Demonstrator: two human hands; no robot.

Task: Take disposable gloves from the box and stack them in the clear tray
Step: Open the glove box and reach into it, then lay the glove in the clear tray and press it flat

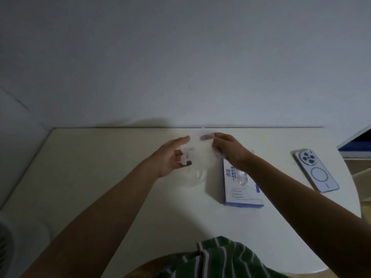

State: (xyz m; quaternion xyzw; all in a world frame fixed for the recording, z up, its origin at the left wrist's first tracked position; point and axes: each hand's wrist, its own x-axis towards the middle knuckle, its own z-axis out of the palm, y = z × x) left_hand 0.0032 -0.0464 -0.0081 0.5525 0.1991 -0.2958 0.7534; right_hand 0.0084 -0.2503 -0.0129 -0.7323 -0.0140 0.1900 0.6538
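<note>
**Item:** glove point(198, 152), 1 pc, thin translucent film. Held in the air at centre-far over the table point(100, 177), spread betw. both hands. Blurred, outline faint.

**Left hand** point(170, 157): thumb out, fingers curled onto glove's left edge; the pinch looks light.

**Right hand** point(230, 149): fingertips nipping glove's right/upper edge. Wrist sits above far end of the box.

**Clear tray** point(200, 178): just below glove, on its near side. Only a faint curved rim shows; contents can't be told.

**Box** point(244, 189): white/blue, flat on table, just right of tray. Some film pokes from its opening.

**Phone** point(316, 171): far right, back up, well apart from the work.

**Striped garment** point(220, 255): at near edge.

**Risks (est.):**
- Film is light & clingy, so it may stick to fingers on release and land crumpled or half off the tray.
- Tray is nearly invisible, so placement is easy to misjudge.
- Right forearm passes over the box and could nudge it or snag the loose film, pulling extra gloves out.
</note>
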